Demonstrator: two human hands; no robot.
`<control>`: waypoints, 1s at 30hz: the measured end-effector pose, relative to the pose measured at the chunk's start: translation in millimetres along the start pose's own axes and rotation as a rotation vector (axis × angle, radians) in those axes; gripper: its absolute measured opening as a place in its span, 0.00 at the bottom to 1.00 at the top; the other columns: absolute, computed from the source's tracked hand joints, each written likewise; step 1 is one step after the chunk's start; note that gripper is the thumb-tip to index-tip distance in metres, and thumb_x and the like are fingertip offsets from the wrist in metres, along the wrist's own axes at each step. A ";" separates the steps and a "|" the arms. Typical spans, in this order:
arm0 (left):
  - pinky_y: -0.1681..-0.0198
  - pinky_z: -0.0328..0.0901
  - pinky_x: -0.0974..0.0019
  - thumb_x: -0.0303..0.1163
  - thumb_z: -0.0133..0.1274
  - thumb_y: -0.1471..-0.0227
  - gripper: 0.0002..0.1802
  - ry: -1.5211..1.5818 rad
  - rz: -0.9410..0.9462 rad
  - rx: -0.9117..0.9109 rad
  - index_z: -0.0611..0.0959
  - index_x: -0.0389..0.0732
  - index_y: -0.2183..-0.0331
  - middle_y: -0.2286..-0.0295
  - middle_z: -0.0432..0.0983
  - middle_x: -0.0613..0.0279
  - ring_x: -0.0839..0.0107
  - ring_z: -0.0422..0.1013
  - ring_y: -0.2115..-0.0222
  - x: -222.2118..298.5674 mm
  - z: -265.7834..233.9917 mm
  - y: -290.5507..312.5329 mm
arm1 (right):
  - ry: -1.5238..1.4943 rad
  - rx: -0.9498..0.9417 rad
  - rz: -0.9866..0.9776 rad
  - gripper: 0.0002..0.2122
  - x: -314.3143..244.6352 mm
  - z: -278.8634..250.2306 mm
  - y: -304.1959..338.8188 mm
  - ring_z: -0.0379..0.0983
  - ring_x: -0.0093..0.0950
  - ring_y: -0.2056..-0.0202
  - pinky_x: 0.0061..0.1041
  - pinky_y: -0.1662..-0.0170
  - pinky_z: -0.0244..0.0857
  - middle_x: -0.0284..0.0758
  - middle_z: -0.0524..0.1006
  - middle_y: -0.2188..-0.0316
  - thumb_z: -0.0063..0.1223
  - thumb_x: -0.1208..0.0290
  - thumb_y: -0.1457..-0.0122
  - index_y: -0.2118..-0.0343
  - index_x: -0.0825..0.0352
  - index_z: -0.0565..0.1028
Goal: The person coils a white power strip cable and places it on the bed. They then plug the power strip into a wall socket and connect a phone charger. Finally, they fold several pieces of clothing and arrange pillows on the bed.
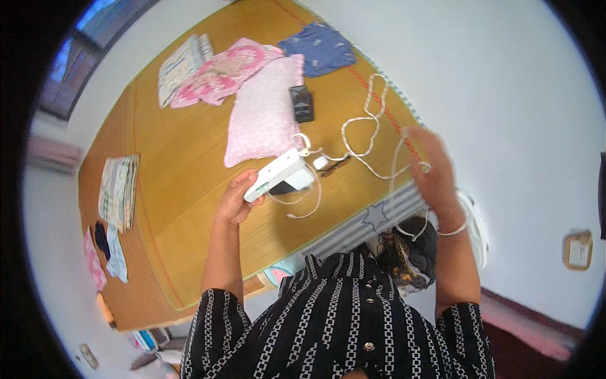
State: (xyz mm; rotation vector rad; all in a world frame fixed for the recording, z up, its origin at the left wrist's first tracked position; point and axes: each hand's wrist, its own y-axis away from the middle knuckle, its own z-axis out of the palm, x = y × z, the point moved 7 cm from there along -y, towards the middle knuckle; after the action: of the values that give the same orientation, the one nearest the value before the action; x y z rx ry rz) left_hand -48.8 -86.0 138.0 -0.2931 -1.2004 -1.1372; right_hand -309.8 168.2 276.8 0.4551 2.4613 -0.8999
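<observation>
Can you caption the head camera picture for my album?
Left hand holds a white power strip; right hand holds white cord.

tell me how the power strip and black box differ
The power strip is white, the box black. The power strip is longer and narrower than the box. The left hand holds the power strip; the box lies at the edge of the pink pillow. Both look roughly rectangular.

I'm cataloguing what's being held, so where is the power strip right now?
In the head view, just left of centre, the power strip is in the left hand, near the pink pillow's lower end.
</observation>
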 end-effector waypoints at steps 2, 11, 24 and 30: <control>0.80 0.65 0.80 0.38 0.47 0.46 0.15 0.146 0.043 0.047 0.74 0.36 0.62 0.75 0.74 0.59 0.76 0.70 0.81 7.4 4.5 25.3 | -0.261 -0.184 -0.053 0.18 -49.9 60.1 -19.3 0.68 0.39 0.55 0.30 0.51 0.60 0.43 0.71 0.57 0.52 0.76 0.50 0.54 0.68 0.67; 0.74 0.66 0.75 0.40 0.50 0.48 0.18 -0.041 0.165 0.317 0.72 0.37 0.60 0.74 0.73 0.61 0.75 0.70 0.76 -3.7 8.1 111.4 | -0.875 -0.773 0.232 0.18 -121.8 211.2 -2.3 0.69 0.20 0.65 0.21 0.62 0.63 0.33 0.74 0.68 0.55 0.64 0.48 0.58 0.72 0.70; 0.79 0.61 0.74 0.36 0.52 0.51 0.14 -0.238 0.196 0.656 0.70 0.37 0.65 0.79 0.69 0.65 0.78 0.65 0.83 -13.2 -73.9 150.5 | -0.517 -0.865 0.150 0.18 -49.4 239.6 71.7 0.72 0.32 0.65 0.30 0.63 0.65 0.40 0.74 0.66 0.54 0.63 0.48 0.58 0.70 0.69; 0.77 0.62 0.72 0.40 0.49 0.49 0.19 -0.110 0.180 0.233 0.70 0.36 0.61 0.76 0.70 0.61 0.76 0.66 0.80 35.4 -1.1 146.2 | -0.386 -0.359 -0.203 0.28 -156.2 171.2 -8.6 0.61 0.42 0.48 0.31 0.47 0.55 0.49 0.65 0.52 0.54 0.71 0.52 0.47 0.70 0.59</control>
State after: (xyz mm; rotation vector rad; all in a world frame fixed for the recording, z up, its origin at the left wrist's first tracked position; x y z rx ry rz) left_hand 67.8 -38.8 220.4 -0.2818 -1.3611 -0.8255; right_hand -129.2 25.1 250.5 -0.0895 2.2610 -0.5372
